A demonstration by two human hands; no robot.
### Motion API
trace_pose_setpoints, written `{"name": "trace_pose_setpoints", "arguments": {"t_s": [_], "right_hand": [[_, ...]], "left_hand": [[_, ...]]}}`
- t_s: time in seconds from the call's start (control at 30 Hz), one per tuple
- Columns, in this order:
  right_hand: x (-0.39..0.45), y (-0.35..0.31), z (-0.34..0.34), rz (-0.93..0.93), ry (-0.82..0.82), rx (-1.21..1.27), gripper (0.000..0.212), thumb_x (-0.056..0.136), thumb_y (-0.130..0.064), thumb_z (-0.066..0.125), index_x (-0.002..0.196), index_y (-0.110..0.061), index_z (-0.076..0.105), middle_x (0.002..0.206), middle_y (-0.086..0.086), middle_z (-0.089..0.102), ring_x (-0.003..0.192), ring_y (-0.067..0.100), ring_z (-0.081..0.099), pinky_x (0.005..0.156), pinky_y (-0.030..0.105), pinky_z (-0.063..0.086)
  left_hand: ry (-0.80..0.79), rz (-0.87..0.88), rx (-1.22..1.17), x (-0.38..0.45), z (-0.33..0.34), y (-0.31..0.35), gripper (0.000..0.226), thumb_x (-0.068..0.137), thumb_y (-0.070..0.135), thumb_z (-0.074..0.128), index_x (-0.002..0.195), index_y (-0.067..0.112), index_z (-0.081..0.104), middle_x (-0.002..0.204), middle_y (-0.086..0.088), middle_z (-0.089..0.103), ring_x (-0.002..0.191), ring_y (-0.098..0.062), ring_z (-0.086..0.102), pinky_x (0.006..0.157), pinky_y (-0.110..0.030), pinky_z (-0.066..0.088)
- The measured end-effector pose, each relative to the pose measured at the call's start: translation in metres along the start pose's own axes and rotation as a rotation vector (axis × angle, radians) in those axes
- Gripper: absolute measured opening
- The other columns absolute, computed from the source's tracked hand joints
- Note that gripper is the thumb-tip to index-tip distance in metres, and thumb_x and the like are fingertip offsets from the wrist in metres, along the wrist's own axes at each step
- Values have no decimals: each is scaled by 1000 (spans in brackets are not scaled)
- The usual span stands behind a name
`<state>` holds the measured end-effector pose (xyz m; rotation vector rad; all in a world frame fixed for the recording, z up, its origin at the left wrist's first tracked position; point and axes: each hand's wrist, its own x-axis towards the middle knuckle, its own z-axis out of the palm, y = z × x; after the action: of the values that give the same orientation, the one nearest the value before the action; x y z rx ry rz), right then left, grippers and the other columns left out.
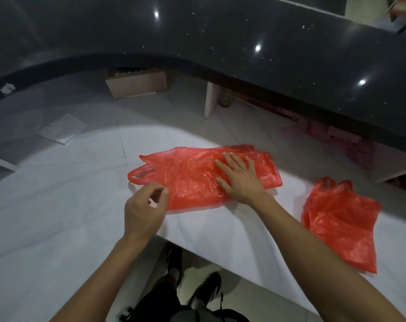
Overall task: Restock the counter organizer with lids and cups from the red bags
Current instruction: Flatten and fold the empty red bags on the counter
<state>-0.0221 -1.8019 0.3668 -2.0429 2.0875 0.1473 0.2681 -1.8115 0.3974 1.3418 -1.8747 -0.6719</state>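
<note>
The white counter (57, 217) carries two flattened red bags. The larger bag (190, 175) lies centre; the right hand (239, 177) presses it flat, fingers spread, apparently for folding. The second bag (339, 219) lies near right. The left hand (143, 210) hovers at its near-left edge, fingers loosely curled, apparently holding nothing.

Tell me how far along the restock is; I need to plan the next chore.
Both red bags look empty: one lies crumpled at the right of the white counter. In hand: the right hand presses the other bag flat while the left hand is at its near edge, seemingly folding it. The organizer, lids and cups are out of view, so stocking can't be confirmed.
</note>
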Motion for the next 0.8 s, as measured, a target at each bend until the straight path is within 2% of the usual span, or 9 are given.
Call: {"name": "trace_pose_setpoints", "arguments": {"t_s": [0.1, 0.17, 0.23, 0.3, 0.4, 0.5, 0.6, 0.67, 0.8], "right_hand": [[6, -2, 4, -35, -21, -18, 63, 101, -59, 25, 158, -32, 23, 167, 3, 16, 153, 24, 13, 121, 58, 2], [8, -4, 3, -44, -23, -11, 62, 101, -59, 28, 157, -32, 23, 167, 2, 17, 152, 24, 16, 121, 58, 6], [7, -4, 3, -55, -45, 11, 61, 102, -57, 29, 158, -33, 22, 167, 2, 16, 152, 24, 17, 119, 56, 11], [5, -3, -1, -75, -60, 50, 60, 102, -55, 32, 158, -33, 24, 167, 1, 16, 151, 25, 19, 116, 54, 21], [5, 6, -12, -62, -11, 86, 57, 103, -54, 28, 155, -31, 33, 166, 1, 22, 149, 25, 24, 114, 50, 26], [12, 21, -16, -50, 52, -8, 61, 102, -55, 15, 154, -29, 35, 164, 2, 26, 151, 23, 22, 121, 49, 15], [22, 34, -10, -34, 49, -105, 61, 103, -54, 11, 156, -30, 28, 166, 3, 20, 154, 23, 14, 124, 51, 6], [29, 43, -4, -20, 26, -79, 62, 103, -57, 8, 158, -32, 21, 168, 2, 14, 155, 23, 9, 124, 51, 2], [42, 56, 9, -37, 22, -45, 61, 104, -58, 13, 159, -34, 17, 168, 0, 14, 155, 19, 7, 124, 47, 4]], "left_hand": [[-97, 456, 77, 9, 15, 17, 12, 92, 19, 64, 93, 11, 73, 87, 2, 70, 79, -15, 63, 71, -36, 52], [-199, 545, 167, 26, 38, 27, 22, 93, 22, 61, 109, 12, 71, 105, -2, 71, 99, -21, 63, 85, -41, 49], [-318, 494, 369, 45, 62, 29, 43, 96, 32, 51, 134, 14, 60, 138, -4, 60, 132, -22, 49, 108, -44, 38], [-474, 420, 613, 61, 79, 20, 57, 100, 41, 38, 152, 17, 39, 160, -5, 35, 152, -24, 21, 121, -53, 19], [-641, 364, 800, 70, 95, -4, 63, 104, 46, 19, 160, 17, 17, 168, -6, 9, 155, -27, -3, 119, -64, -1], [-679, 341, 776, 69, 101, -21, 65, 104, 52, 12, 161, 21, 12, 169, -7, 2, 155, -26, -8, 118, -65, -8], [-695, 328, 767, 70, 106, -29, 67, 102, 55, 8, 161, 24, 8, 169, -6, -4, 154, -26, -14, 118, -64, -11], [-684, 327, 755, 71, 107, -33, 67, 102, 56, 8, 161, 24, 7, 169, -5, -5, 154, -25, -14, 119, -63, -11], [-629, 361, 728, 70, 105, -46, 67, 102, 58, 14, 161, 25, 10, 169, -4, 0, 155, -24, -9, 120, -62, -6]]}}
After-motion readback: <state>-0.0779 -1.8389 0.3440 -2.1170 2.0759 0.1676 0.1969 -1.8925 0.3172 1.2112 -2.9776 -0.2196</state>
